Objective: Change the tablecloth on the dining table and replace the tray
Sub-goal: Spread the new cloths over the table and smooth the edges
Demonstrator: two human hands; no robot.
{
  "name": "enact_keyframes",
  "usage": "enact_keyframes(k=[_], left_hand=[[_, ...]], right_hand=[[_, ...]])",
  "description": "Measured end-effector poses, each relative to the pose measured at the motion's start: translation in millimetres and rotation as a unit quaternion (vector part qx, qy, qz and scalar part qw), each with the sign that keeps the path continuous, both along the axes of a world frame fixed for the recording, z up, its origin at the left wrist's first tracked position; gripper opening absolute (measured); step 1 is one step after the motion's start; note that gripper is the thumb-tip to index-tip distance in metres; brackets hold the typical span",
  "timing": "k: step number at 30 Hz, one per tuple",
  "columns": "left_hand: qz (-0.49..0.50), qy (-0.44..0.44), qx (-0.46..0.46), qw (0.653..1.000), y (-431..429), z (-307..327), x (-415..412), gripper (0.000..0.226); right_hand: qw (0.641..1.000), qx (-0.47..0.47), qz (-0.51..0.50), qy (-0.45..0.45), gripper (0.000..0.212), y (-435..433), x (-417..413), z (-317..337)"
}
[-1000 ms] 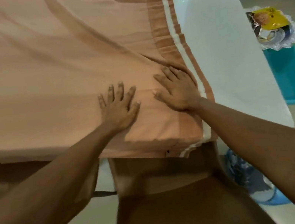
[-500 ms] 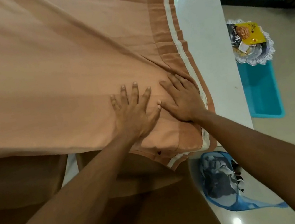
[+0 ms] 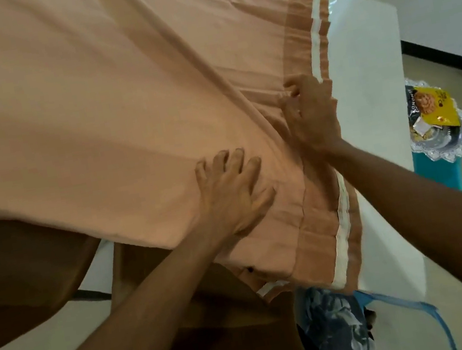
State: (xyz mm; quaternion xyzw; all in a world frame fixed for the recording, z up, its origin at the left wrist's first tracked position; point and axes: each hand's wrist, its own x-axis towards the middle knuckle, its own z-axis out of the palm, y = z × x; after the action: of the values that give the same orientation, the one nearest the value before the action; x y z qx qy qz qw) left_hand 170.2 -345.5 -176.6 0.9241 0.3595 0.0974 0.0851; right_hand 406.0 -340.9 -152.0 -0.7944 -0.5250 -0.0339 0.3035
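Note:
A peach tablecloth with a darker border and a cream stripe covers most of the white dining table, whose right strip is bare. My left hand presses flat on the cloth near the front edge, fingers spread. My right hand lies further up on the pleated border, its fingertips bent into the folds. A silver tray with a lacy rim and a yellow snack packet sits beyond the table's right side on a teal stool.
Brown chairs stand under the near table edge. A blue bag of crumpled grey fabric lies on the floor at the table's front right corner. White wall and dark skirting run at the upper right.
The view has tilted and come closer. My right hand has slid up along the striped border and bent its fingertips into the folds. My left hand still presses near the front edge.

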Motion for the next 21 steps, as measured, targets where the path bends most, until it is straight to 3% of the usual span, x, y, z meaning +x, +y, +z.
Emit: enact_keyframes(k=[6,12,16,18,21], left_hand=[[0.065,-0.087,-0.025,0.994,30,2,47,0.055],[0.144,-0.171,-0.072,0.972,86,5,119,0.050],[0.164,-0.045,0.024,0.985,132,11,163,0.059],[0.159,0.015,0.014,0.987,150,15,186,0.067],[0.163,0.048,0.013,0.985,178,11,221,0.059]], right_hand=[[0.982,-0.155,0.102,-0.031,0.055,104,78,-8],[0.966,-0.201,0.135,-0.090,0.065,186,137,-14],[0.960,-0.226,0.139,-0.094,0.069,236,167,-17],[0.956,-0.239,0.138,-0.103,0.072,242,182,-28],[0.964,-0.212,0.118,-0.107,0.069,253,203,-37]])
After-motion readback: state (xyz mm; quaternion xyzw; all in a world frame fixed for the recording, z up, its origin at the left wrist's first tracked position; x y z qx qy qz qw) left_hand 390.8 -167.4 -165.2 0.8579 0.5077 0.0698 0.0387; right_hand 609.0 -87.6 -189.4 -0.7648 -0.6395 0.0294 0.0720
